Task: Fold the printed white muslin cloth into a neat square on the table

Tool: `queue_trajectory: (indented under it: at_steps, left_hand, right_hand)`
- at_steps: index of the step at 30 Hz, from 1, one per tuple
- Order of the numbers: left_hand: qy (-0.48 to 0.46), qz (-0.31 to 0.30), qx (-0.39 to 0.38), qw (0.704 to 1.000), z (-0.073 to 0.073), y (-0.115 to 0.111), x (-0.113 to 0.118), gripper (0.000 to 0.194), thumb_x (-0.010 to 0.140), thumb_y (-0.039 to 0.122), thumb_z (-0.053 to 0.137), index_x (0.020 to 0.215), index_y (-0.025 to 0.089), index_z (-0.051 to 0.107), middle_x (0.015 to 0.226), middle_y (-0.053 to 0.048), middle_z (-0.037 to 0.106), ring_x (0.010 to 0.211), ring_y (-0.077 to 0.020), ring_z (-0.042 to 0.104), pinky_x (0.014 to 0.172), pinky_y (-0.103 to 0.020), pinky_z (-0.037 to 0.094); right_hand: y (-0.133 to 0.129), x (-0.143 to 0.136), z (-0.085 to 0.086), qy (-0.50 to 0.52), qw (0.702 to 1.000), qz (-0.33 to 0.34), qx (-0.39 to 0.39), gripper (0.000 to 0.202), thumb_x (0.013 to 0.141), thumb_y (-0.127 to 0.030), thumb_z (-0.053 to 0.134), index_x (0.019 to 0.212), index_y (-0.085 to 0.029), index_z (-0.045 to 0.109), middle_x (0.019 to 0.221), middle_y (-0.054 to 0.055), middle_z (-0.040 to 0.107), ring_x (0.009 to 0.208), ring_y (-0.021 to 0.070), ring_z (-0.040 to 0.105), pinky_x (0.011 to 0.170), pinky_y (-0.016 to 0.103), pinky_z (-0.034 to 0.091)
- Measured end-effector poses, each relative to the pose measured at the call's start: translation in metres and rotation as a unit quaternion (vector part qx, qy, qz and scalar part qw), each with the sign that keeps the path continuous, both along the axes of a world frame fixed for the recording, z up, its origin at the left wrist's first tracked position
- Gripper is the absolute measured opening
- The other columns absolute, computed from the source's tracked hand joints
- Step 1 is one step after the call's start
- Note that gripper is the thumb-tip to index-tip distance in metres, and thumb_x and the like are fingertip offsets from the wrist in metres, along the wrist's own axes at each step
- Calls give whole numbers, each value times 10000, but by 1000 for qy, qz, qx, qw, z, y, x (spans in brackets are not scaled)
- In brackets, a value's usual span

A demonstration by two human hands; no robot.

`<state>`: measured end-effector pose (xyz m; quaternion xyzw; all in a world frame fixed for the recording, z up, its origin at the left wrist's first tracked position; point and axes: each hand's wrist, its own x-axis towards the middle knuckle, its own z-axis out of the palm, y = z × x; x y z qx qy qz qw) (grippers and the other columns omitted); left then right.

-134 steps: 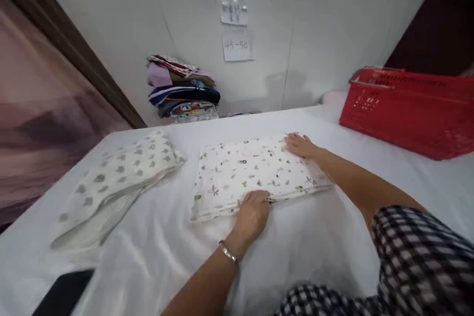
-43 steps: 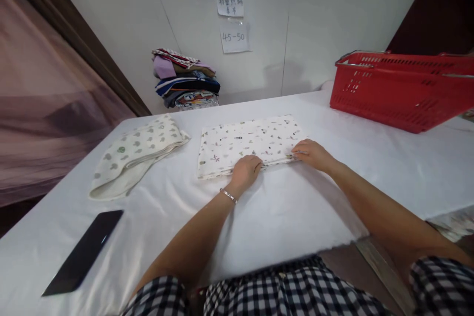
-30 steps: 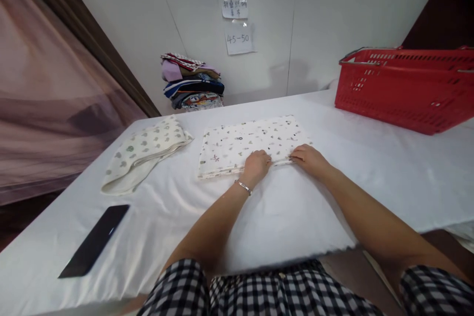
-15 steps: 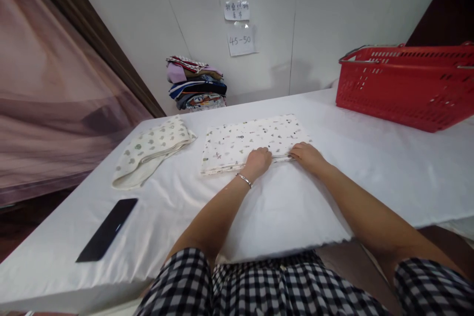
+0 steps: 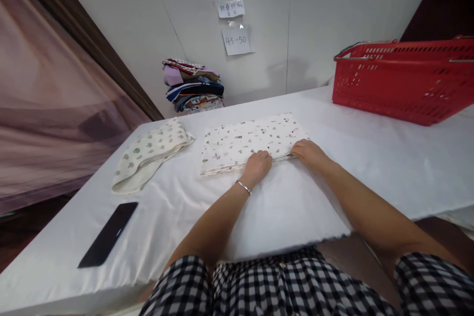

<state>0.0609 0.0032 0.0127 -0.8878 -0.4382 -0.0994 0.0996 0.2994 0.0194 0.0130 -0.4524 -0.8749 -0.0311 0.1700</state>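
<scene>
A folded white cloth (image 5: 244,140) with small printed figures lies flat in front of me, its layered edge towards me. My left hand (image 5: 258,165), with a bracelet at the wrist, is closed on the near edge of this cloth, right of its middle. Close to the near right corner, my right hand (image 5: 309,153) grips the same edge, fingers on top. The thumbs and the undersides of both hands are hidden. To the left rests a second white cloth (image 5: 153,150) with green prints, loosely folded and apart from my hands.
A black phone-like slab (image 5: 108,234) lies at the left on the white-covered table (image 5: 177,237). At the back right stands a red plastic basket (image 5: 400,81). Behind the table's far edge rises a pile of folded fabrics (image 5: 194,85). Paper signs (image 5: 237,40) hang on the wall.
The view has shifted slightly. Both hands stay at the cloth's near edge, with only a small change in finger position; the cloth lies as before.
</scene>
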Motion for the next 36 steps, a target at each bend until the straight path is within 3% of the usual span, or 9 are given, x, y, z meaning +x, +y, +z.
queue_trajectory:
  at_steps: [7,13,20,27,36]
  left_hand:
    - [2,-18,12,1000,-5,-2,-1,229,930,114,423,844,170,627,880,-77,594,886,-198,520,757,-329,388]
    - [-25,-27,-3,999,-2,-3,-5,171,936,315,503,971,194,618,1004,-69,601,933,-208,513,768,-334,400]
    - [-59,0,-24,998,-2,0,-3,226,969,295,432,960,209,640,991,-51,625,919,-193,521,785,-324,403]
    - [-62,27,-28,997,-3,2,-2,230,975,284,420,960,200,633,976,-54,621,917,-193,525,782,-324,397]
    - [-34,22,-10,999,-5,1,-1,252,983,263,389,948,190,627,949,-70,610,925,-204,525,772,-333,397]
  right_hand:
    - [-5,-3,6,10,999,-14,-38,273,917,-179,454,821,-211,708,930,72,680,885,205,548,773,318,395]
    - [-8,-1,6,20,998,-1,-57,247,903,-229,482,852,-215,723,973,83,676,922,223,555,789,342,413]
    - [-6,3,3,24,998,9,-64,204,857,-272,554,949,-215,726,1011,85,673,942,238,555,832,370,416]
    - [0,6,-7,37,999,-7,-35,237,848,-182,523,959,-228,728,1003,73,684,944,230,563,820,355,418]
    - [0,7,-2,62,998,-16,-15,287,929,-240,429,976,-218,712,1013,71,697,942,225,573,829,351,398]
